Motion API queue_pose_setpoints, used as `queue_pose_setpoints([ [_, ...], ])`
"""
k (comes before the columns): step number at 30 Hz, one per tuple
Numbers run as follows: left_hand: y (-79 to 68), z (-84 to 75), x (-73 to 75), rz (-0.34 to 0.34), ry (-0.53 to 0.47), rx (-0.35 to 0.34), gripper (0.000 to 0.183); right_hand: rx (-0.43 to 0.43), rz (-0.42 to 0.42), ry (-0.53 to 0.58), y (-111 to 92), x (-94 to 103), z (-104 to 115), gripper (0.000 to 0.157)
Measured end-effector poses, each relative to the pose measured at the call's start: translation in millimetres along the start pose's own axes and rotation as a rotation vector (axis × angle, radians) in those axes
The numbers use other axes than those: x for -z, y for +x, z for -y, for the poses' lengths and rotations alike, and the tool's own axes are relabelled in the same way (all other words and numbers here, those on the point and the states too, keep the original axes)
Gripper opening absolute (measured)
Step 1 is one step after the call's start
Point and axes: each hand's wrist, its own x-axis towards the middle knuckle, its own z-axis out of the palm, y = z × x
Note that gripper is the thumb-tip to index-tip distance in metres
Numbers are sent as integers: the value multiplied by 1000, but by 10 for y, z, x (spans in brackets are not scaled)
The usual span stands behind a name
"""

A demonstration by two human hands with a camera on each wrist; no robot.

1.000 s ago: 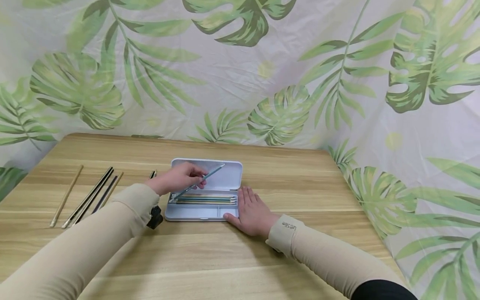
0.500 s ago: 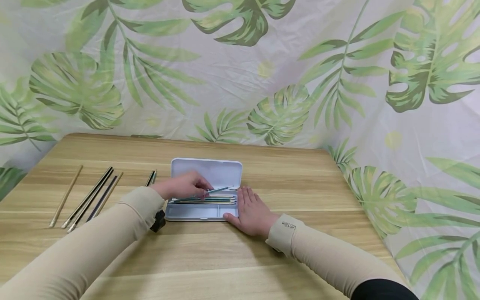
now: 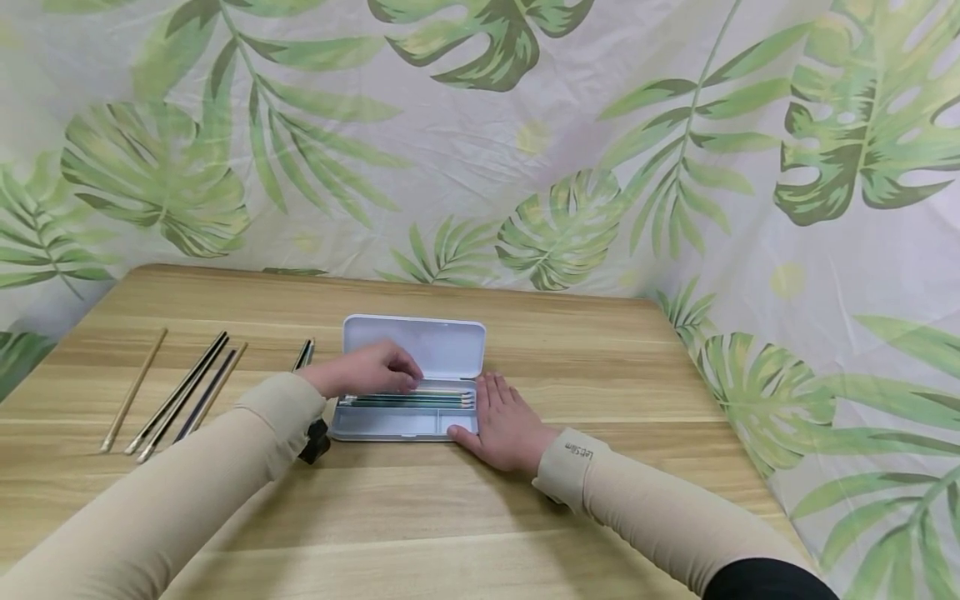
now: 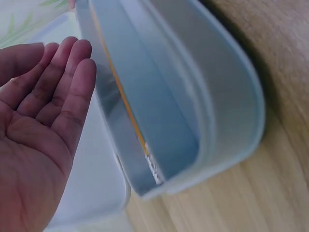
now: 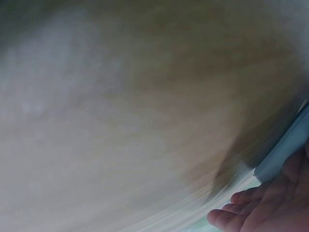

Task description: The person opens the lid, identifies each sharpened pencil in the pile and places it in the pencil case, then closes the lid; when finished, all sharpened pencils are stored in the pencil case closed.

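Note:
A pale pencil case (image 3: 384, 425) lies with its lid (image 3: 442, 346) raised on the table. Several pencils (image 3: 412, 401) lie side by side in its back compartment. Over that compartment hovers my left hand (image 3: 372, 368), fingers loosely bent. The left wrist view shows no pencil in this hand (image 4: 43, 111), and a yellow pencil (image 4: 126, 104) with a silvery end lies in the case beside it. With fingers stretched out, my right hand (image 3: 510, 421) rests against the case's right end, its thumb by the front corner. In the right wrist view its fingers (image 5: 231, 220) touch the case's side.
Left of the case, several pencils lie on the wooden table (image 3: 420, 517): a tan one (image 3: 135, 392), a dark group (image 3: 180, 392), and a few dark ones (image 3: 302, 355) partly behind the left forearm. A leaf-patterned cloth (image 3: 465, 150) hangs behind the table.
My left hand has lowered a blue-green pencil into the case's back compartment and let it go. The right hand has stayed at the case's right end.

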Motion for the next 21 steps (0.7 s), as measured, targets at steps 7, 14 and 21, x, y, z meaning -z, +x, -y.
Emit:
queue_pose_setpoints([
  [7, -346, 203, 277, -294, -175, 51, 34, 9, -7, 2, -2, -16, -17, 97],
  [14, -769, 455, 366, -552, -327, 289, 51, 5, -7, 12, -23, 25, -2, 97],
  [21, -952, 615, 228, -448, -324, 372, 52, 2, -5, 22, -31, 36, 4, 96],
])
